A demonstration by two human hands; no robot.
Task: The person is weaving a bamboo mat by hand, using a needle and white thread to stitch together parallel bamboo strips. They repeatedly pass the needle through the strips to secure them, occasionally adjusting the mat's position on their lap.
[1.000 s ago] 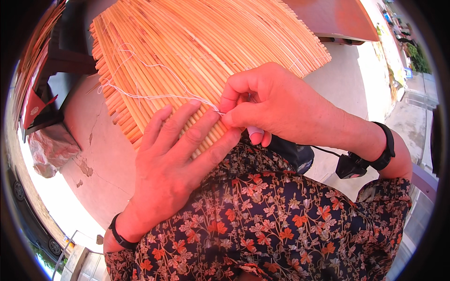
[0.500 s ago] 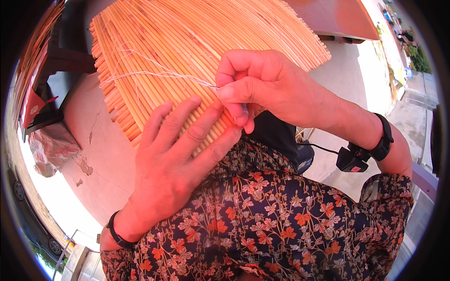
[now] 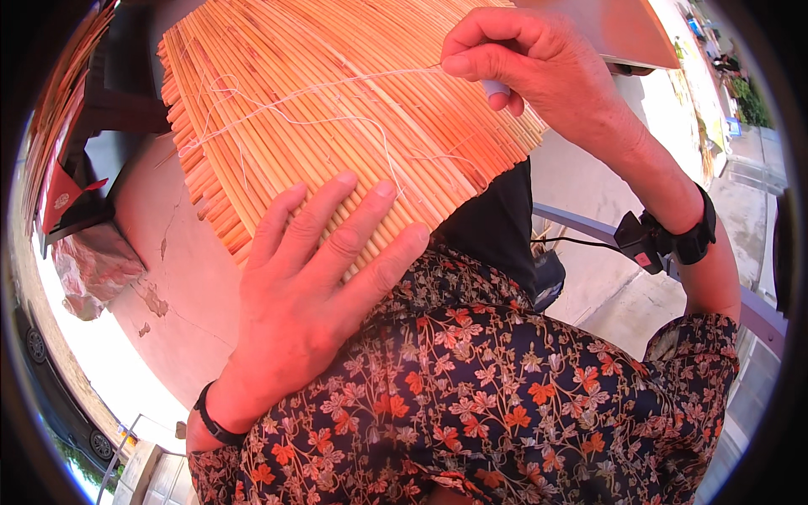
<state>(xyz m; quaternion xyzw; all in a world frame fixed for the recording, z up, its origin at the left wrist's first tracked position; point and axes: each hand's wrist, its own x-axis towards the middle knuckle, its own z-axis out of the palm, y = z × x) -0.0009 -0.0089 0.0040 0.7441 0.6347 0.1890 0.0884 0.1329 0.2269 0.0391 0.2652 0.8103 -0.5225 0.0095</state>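
A mat of parallel yellow reed sticks (image 3: 269, 67) fills the upper middle, with thin white thread (image 3: 370, 122) lying across it in loops and long strands. My left hand (image 3: 311, 286) lies palm down on the mat's near edge, fingers spread over the sticks. My right hand (image 3: 539, 76) is raised over the far right part of the mat, thumb and forefinger pinched on a thin needle with white thread running from it leftward. Something pale lavender (image 3: 495, 87) shows between its lower fingers; I cannot make out what it is.
A reddish tabletop (image 3: 631, 29) is behind the mat, dark furniture (image 3: 109, 109) at the left. A crumpled bag (image 3: 93, 269) sits on the pale concrete floor (image 3: 168, 303). A purple rail (image 3: 762, 328) crosses at the right; a dark car (image 3: 59, 396) shows at the far left.
My right hand has risen up and to the right away from my left fingertips, drawing thread out across the mat. My left hand has stayed nearly in place.
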